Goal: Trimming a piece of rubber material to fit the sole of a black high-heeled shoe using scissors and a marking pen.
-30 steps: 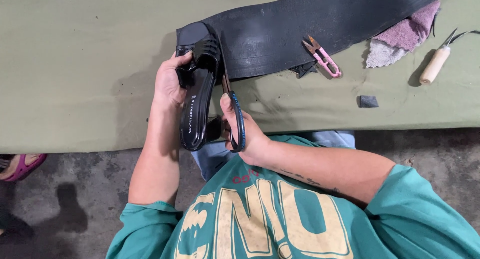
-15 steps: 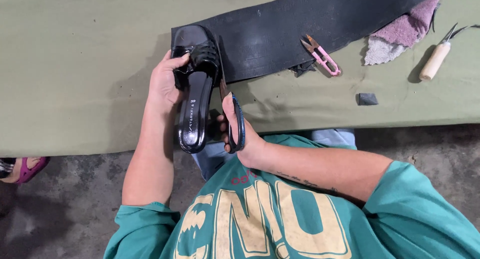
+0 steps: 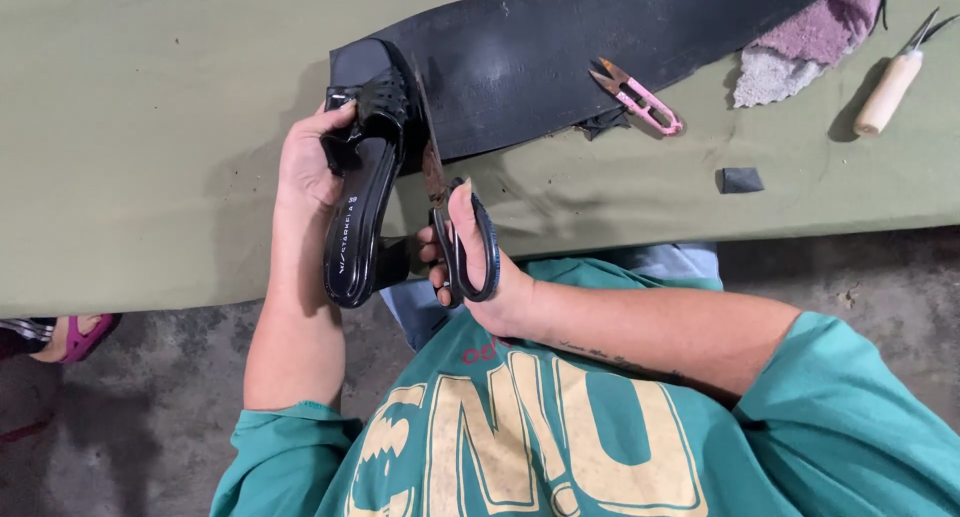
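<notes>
1. Left hand [image 3: 305, 167] fingers clasp the black sandal [image 3: 362, 192] at the tabletop's [image 3: 150, 127] near edge.
2. Right hand [image 3: 490, 267] fingers grip the scissors [image 3: 455, 227], cutting the rubber sheet [image 3: 560, 47] beside the sandal.
3. Next move likely needs steady cutting along the sole's outline.

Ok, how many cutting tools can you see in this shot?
3. Black-handled scissors in the right hand, cutting the black sheet; pink thread snips lying on that sheet's edge; a wooden-handled tool on the table's far right. Others may be hidden.

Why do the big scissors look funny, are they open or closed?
Open a little. The big scissors in the right hand have handles slightly apart, blades meeting the black sheet beside the sandal.
</notes>
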